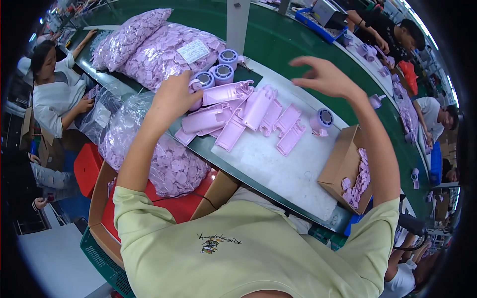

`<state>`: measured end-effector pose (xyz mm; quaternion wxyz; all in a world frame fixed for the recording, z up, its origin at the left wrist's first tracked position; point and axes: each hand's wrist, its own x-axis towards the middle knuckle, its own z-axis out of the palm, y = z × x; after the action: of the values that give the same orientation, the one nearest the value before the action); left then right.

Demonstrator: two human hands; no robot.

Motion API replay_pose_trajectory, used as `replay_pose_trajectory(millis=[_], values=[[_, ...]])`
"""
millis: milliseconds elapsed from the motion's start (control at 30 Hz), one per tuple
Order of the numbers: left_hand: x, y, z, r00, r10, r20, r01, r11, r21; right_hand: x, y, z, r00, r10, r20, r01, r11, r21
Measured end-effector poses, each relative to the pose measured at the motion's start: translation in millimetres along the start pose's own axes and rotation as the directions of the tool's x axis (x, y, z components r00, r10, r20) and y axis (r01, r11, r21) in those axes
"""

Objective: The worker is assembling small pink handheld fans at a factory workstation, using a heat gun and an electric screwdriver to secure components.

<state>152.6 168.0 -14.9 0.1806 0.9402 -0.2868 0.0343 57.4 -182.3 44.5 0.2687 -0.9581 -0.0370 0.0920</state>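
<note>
My left hand (171, 99) reaches in at the upper left of the work surface. Its fingers curl around a lilac cylinder (204, 78) with a dark ringed end; the far fingertips are partly hidden. Close beside it stand two more such cylinders (223, 74). Held in the air over the green belt, my right hand (325, 78) has its fingers apart and nothing in them. Between the hands lies a loose pile of curved lilac plastic shells (258, 108), some overlapping. To their right another lilac cylinder (322, 119) rests with a small lilac piece at its base.
Clear bags of small lilac parts (171, 54) sit at the back left; another bag (174, 166) hangs over the near edge. A cardboard box (343, 161) with lilac pieces stands at right. A metal post (237, 27) rises behind. Several people work along the green belt (278, 39).
</note>
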Motion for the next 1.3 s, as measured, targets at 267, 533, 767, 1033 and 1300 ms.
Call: replay_pose_trajectory(millis=[267, 533, 767, 1033, 1300], values=[[26, 11, 10, 0.988, -0.048, 0.145, 0.037, 0.997, 0.072, 124, -79, 69, 0.991, -0.135, 0.002, 0.127, 0.928, -0.35], [32, 16, 13, 0.977, -0.098, 0.187, 0.097, 0.995, 0.015, 156, -59, 86, 0.97, -0.121, 0.21, 0.159, 0.972, -0.176], [38, 15, 0, 0.943, -0.143, 0.3, 0.218, 0.947, -0.235, 146, -63, 91, 0.984, -0.057, 0.17, 0.085, 0.983, -0.16], [40, 19, 8, 0.956, -0.127, 0.265, 0.186, 0.96, -0.211, 129, -45, 76, 0.946, -0.304, -0.108, 0.293, 0.95, -0.111], [52, 20, 18, 0.973, -0.051, 0.226, 0.08, 0.99, -0.118, 16, -32, 0, 0.961, -0.211, -0.177, 0.194, 0.975, -0.106]])
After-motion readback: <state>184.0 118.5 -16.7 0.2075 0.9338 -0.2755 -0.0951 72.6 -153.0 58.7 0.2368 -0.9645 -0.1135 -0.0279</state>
